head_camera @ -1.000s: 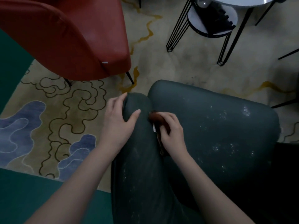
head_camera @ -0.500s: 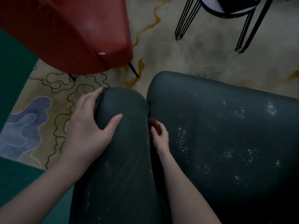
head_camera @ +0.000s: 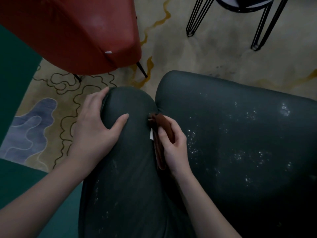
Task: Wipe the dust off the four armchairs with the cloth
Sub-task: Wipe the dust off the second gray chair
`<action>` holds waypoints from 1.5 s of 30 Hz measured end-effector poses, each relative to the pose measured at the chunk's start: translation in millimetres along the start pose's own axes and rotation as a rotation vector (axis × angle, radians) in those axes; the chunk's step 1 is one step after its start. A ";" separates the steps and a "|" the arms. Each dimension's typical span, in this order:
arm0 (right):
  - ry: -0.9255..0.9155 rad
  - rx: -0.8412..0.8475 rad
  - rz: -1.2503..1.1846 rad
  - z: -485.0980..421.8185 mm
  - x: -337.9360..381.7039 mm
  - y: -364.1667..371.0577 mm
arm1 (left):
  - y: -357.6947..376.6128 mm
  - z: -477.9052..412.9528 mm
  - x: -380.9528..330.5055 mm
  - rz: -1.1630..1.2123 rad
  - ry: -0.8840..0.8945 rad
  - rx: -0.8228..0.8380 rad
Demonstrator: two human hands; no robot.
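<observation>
Dust (head_camera: pixel 193 140) speckles the seat of the dark green armchair (head_camera: pixel 240 134), thickest just right of the right hand (head_camera: pixel 175 145), with fainter streaks down the armrest (head_camera: pixel 127 107). That hand's grip is closed on the brown cloth (head_camera: pixel 163 124). Fingers and thumb pinch it folded, its tip pushed into the crease where armrest meets seat, and a small white tag (head_camera: pixel 151 135) hangs from it. The left hand (head_camera: pixel 96 127) holds nothing. Its grip is open, with palm and spread fingers pressing on the rounded end of the armrest and the thumb on top.

The step in hand looks like clearing that crease. To do it well, I would press the armrest outward with the left hand so the gap opens, then draw the cloth along the seam in one direction. Before sweeping the seat, the cloth should be unfolded to a broader face, since a narrow fold would likely only push the specks about. Strokes should overlap and carry the dust off the front edge, not back into the seam.

Counted:
- two armchairs in view of the four the task names, the green one and a red armchair (head_camera: pixel 77 35) standing apart on the rug (head_camera: pixel 51 103)
- one cloth
- two hands
- one small table (head_camera: pixel 240 8) on thin black legs, cut off at the top
</observation>
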State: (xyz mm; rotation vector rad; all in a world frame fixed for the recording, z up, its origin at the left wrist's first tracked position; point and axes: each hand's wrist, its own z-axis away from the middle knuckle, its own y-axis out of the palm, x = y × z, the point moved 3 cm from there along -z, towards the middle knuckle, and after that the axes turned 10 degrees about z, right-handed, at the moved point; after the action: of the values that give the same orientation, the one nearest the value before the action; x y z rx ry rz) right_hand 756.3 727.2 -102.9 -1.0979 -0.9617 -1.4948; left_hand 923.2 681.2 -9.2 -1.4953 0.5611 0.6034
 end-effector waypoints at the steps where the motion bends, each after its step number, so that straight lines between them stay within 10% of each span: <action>1: -0.063 0.003 0.057 3.6 8.7 1.7 | -0.1 -0.3 0.3 -0.013 0.006 -0.003; 8: -0.306 -0.010 0.364 15.0 25.9 12.6 | -1.4 0.2 -0.2 -0.005 0.015 -0.002; 45: 0.281 0.078 0.258 -30.6 -171.4 24.1 | -0.9 0.8 1.0 -0.058 -0.037 -0.033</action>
State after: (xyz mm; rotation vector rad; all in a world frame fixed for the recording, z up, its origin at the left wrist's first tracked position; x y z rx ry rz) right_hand 789.2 738.4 -275.3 -0.8894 -0.6512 -1.3442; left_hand 924.6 682.1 -9.2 -1.5231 0.4792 0.5965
